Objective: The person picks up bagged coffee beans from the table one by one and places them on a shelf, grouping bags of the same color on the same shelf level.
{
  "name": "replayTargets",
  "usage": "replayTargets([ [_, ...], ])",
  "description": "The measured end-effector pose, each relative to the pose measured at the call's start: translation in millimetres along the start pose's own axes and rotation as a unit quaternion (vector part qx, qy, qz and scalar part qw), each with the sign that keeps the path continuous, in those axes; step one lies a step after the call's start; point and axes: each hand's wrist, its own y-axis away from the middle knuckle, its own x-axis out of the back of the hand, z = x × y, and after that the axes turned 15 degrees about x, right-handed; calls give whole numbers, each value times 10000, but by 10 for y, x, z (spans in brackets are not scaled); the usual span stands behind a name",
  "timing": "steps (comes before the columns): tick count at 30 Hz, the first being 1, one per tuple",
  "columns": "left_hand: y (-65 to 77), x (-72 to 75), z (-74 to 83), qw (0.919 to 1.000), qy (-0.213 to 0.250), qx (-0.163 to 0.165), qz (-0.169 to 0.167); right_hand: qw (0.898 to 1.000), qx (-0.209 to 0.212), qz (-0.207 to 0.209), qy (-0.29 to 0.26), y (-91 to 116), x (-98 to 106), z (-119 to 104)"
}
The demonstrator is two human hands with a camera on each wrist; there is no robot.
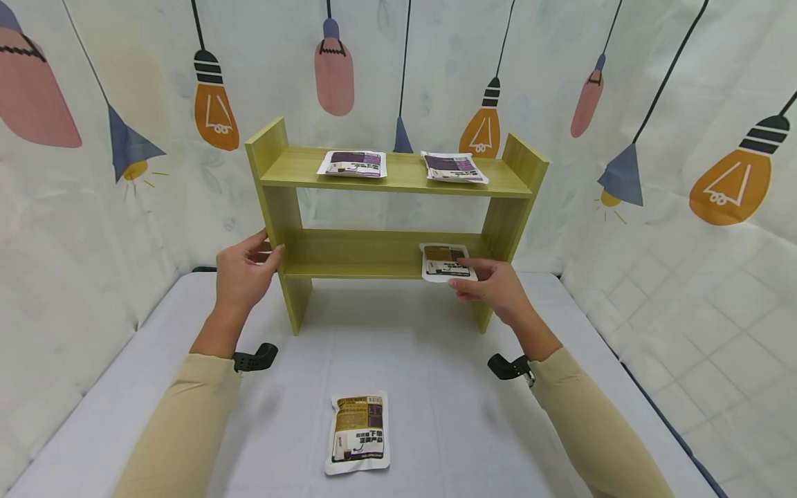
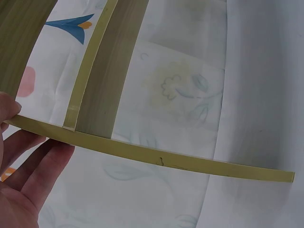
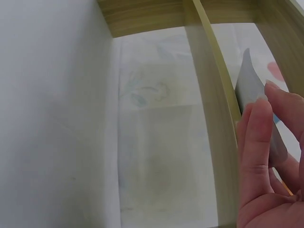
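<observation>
A small two-tier wooden shelf (image 1: 398, 270) stands in the middle in the head view. My left hand (image 1: 245, 270) pinches its left side panel (image 2: 161, 159), with the thumb on one side of the edge and the fingers on the other. On the right part of the lower board, my right hand (image 1: 488, 287) holds a white, brown-labelled pouch (image 1: 441, 261) by its right edge. In the right wrist view, the pouch (image 3: 251, 85) appears edge-on between thumb and fingers, against the board. Another brown-labelled pouch (image 1: 359, 432) lies flat on the table in front.
Two purple-labelled pouches, a left one (image 1: 353, 164) and a right one (image 1: 454, 168), lie on the upper board. A white cloth (image 1: 436, 415) covers the table. Behind and beside it hang pale sheets (image 1: 405, 69) printed with lamps. A black camera mount sits on each wrist.
</observation>
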Motion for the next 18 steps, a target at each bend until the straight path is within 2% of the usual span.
replayTargets([
  [6, 6, 0, 8, 10000, -12, 26, -6, 9998, -84, -116, 132, -19, 48, -22],
  [18, 7, 6, 10, 10000, 15, 34, -56, 9994, -97, 135, 297, -72, 37, -46],
])
